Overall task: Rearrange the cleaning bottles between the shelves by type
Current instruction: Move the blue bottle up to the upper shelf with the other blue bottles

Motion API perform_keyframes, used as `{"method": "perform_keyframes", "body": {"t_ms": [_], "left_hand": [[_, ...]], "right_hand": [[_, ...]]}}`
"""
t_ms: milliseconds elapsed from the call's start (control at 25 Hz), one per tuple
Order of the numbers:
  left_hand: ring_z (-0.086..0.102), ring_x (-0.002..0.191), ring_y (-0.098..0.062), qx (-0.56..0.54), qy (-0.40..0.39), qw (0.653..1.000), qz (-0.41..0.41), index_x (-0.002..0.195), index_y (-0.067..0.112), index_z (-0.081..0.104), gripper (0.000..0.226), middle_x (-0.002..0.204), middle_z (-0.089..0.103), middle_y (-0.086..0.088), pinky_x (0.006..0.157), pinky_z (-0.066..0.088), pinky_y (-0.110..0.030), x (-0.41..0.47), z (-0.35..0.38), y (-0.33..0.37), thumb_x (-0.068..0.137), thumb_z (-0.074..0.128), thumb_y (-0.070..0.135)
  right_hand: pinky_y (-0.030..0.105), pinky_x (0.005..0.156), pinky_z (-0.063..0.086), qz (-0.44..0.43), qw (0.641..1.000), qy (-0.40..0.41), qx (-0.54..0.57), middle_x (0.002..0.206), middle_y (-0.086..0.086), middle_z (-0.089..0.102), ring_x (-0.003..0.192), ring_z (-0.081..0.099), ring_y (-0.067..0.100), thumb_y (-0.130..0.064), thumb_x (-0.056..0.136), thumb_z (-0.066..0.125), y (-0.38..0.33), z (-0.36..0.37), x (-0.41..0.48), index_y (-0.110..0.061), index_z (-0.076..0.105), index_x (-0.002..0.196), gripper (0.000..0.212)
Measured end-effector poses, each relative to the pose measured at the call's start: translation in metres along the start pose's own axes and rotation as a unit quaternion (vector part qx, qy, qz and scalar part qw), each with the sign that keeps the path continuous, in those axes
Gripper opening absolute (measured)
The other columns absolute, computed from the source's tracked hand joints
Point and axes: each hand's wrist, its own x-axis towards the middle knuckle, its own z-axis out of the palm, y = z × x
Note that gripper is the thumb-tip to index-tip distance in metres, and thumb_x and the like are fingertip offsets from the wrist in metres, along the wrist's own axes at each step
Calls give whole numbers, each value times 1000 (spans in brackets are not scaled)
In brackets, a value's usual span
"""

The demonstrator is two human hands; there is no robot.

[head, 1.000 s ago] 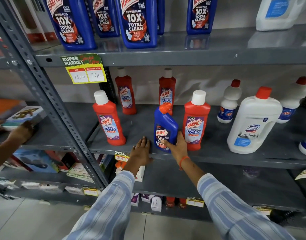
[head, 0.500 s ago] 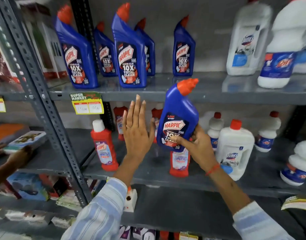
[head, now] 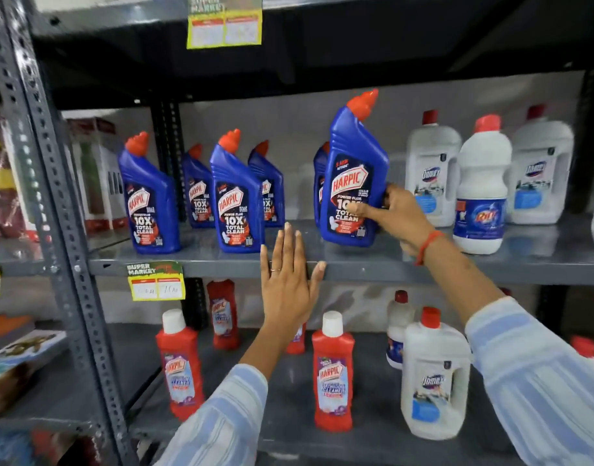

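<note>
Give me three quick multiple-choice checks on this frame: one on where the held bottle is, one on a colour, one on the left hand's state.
1. Where is the held blue bottle?
A. On the lower shelf among the red bottles
B. At the upper shelf, between the blue and white bottles
C. On the floor

2. What colour are the caps of the two front red bottles on the lower shelf?
A. White
B. Blue
C. Green

3. What is the left hand doing?
A. Gripping a red bottle
B. Open flat, holding nothing
C. Pulling off the price tag

Answers: 1 B, the right hand holds it just above the upper shelf. 2 A, both caps are white. 3 B, the fingers are spread at the shelf edge.
</note>
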Motion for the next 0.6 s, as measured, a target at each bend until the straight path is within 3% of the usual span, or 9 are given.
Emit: {"method": "perform_keyframes", "body": {"t_ms": [80, 320, 600], "left_hand": [[11, 147, -21, 5, -3, 1000, 7, 150, 11, 17, 73, 160, 15, -8, 120, 2, -45, 1, 2, -3, 94, 14, 59], [23, 145, -24, 17, 0, 1000, 18, 148, 12, 24, 73, 156, 27, -8, 119, 11, -47, 2, 4, -6, 94, 16, 60], [26, 143, -24, 11, 14, 1000, 20, 148, 11, 26, 73, 155, 29, -9, 118, 11, -47, 2, 9, -7, 94, 16, 61]], "right_hand": [[15, 54, 54, 27, 999, -19, 10, 97, 2, 68, 77, 65, 3, -16, 70, 77, 11, 2, 11, -23, 60, 92, 29], [20, 57, 56, 68, 995, -69, -7, 95, -7, 69, 87, 66, 9, -24, 68, 78, 37, 6, 29, -27, 59, 96, 34], [20, 52, 55, 92, 990, -103, -5, 88, -11, 72, 76, 70, 2, -31, 64, 78, 40, 6, 33, -28, 61, 92, 33]]}}
